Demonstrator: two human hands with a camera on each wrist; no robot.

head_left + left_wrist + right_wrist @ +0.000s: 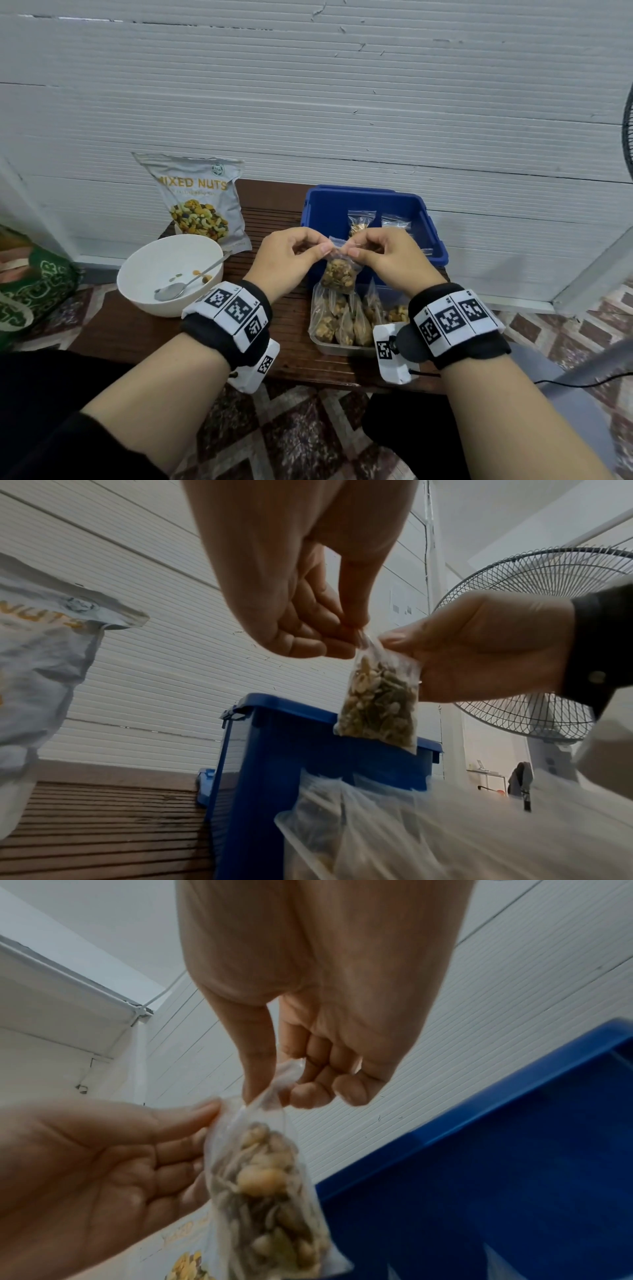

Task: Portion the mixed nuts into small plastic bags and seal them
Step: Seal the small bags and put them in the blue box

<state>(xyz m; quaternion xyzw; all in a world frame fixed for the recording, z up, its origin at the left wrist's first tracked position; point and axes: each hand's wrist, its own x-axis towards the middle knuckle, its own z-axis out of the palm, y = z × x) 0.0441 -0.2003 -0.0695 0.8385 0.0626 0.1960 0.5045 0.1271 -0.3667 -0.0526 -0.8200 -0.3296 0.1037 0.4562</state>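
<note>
Both hands holding one small bag of nuts [339,274] up in the air, above the desk [281,222]. Left hand [291,255] pinching the left part of the bag's top edge between thumb and curled fingers. Right hand [383,257] pinching the right part of the same edge, thumb to fingers. Bag hanging upright below the fingertips, lower half packed with nuts. Hanging just above a clear tray [329,346] crowded with more filled bags. Sitting behind the hands, a blue bin [431,233] with a few small bags inside. Resting to the left, a white bowl [137,274] with a spoon [185,286] and a few leftover nuts. Leaning against the wall behind the bowl, a large pouch [202,202] marked MIXED NUTS.
</note>
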